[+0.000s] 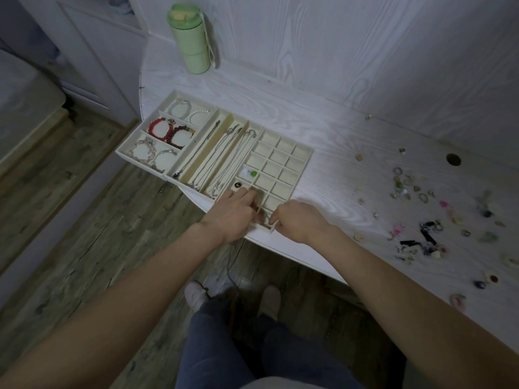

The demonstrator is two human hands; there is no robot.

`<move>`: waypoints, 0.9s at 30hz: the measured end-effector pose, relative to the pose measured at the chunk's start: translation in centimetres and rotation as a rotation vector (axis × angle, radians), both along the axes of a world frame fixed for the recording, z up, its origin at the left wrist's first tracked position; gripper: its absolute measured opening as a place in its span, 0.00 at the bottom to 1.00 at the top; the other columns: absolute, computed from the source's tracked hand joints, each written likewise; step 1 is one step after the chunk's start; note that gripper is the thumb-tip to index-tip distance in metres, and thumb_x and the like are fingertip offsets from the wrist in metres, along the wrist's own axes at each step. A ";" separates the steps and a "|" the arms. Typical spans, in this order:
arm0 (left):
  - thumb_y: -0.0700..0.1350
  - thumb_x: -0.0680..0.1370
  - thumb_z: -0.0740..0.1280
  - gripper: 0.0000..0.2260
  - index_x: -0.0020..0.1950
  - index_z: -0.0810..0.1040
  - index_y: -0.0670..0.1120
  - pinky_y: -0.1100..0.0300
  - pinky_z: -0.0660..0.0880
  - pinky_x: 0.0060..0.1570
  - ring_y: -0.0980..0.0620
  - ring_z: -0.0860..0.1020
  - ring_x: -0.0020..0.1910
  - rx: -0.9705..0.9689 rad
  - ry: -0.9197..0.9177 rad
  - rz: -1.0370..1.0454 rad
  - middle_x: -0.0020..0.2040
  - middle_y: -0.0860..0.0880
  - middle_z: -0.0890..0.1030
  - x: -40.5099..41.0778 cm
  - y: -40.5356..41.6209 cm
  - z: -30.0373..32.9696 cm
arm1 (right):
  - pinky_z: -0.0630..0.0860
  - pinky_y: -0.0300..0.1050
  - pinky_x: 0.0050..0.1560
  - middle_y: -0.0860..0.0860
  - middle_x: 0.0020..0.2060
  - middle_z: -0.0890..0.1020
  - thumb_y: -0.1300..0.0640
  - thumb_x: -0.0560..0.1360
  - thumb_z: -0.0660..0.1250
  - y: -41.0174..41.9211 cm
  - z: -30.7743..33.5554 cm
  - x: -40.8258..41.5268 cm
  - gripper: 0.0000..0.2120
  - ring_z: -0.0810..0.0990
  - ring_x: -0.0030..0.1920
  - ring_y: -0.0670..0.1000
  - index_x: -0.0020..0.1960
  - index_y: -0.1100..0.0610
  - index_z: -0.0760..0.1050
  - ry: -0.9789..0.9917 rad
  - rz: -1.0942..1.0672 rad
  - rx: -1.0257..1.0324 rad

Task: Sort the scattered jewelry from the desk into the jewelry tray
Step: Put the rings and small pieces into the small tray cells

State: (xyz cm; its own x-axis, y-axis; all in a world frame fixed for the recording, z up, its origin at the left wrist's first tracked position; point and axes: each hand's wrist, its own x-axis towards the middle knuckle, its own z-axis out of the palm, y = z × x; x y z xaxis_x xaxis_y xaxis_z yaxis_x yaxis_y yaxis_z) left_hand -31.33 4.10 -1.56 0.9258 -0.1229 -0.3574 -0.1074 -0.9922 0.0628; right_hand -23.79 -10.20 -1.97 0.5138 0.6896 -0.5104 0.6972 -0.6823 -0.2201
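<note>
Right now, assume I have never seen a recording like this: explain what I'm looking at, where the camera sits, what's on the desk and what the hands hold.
There is no machine, only a person. One wide-angle camera on their head looks down, so you see both arms, legs and feet. The left hand and right hand meet at the near corner of the jewelry tray on a white desk. What their fingers hold is hidden. The tray holds bracelets, necklaces and small square cells, most of them bare. Loose scattered jewelry lies on the right; a green bottle stands at the back.
</note>
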 end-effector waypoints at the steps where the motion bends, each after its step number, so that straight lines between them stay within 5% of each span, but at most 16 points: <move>1: 0.43 0.77 0.60 0.16 0.64 0.76 0.50 0.55 0.61 0.62 0.49 0.63 0.65 0.001 -0.008 0.003 0.63 0.48 0.67 0.0 0.0 0.0 | 0.76 0.48 0.52 0.54 0.58 0.79 0.58 0.79 0.58 0.0 0.0 0.0 0.15 0.79 0.54 0.55 0.62 0.50 0.77 -0.007 0.009 -0.004; 9: 0.45 0.78 0.60 0.17 0.65 0.75 0.55 0.54 0.60 0.64 0.49 0.62 0.67 -0.054 0.031 0.055 0.68 0.47 0.65 -0.2 0.4 0.2 | 0.78 0.49 0.50 0.54 0.53 0.81 0.59 0.78 0.59 0.5 -0.3 -0.4 0.14 0.80 0.51 0.55 0.57 0.52 0.80 -0.074 0.038 0.003; 14: 0.45 0.77 0.60 0.18 0.66 0.74 0.57 0.54 0.60 0.64 0.49 0.62 0.67 -0.054 0.054 0.053 0.68 0.47 0.64 -0.2 0.6 0.0 | 0.70 0.45 0.41 0.54 0.51 0.80 0.62 0.78 0.59 0.8 -0.1 -0.1 0.12 0.79 0.50 0.54 0.56 0.55 0.77 -0.231 0.136 -0.057; 27: 0.43 0.78 0.60 0.20 0.67 0.72 0.59 0.55 0.61 0.60 0.49 0.62 0.65 -0.056 0.075 0.051 0.65 0.48 0.64 0.3 0.4 0.2 | 0.71 0.44 0.45 0.53 0.54 0.78 0.63 0.77 0.60 0.3 -0.1 -0.2 0.15 0.77 0.54 0.53 0.61 0.54 0.77 -0.236 0.156 0.010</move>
State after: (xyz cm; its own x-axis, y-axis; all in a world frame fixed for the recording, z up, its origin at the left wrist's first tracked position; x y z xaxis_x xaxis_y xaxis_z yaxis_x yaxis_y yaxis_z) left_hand -31.04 4.46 -1.33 0.9025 -0.0979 -0.4194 -0.0496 -0.9910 0.1246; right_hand -23.95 -9.85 -2.04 0.5051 0.7739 -0.3821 0.8261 -0.5617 -0.0457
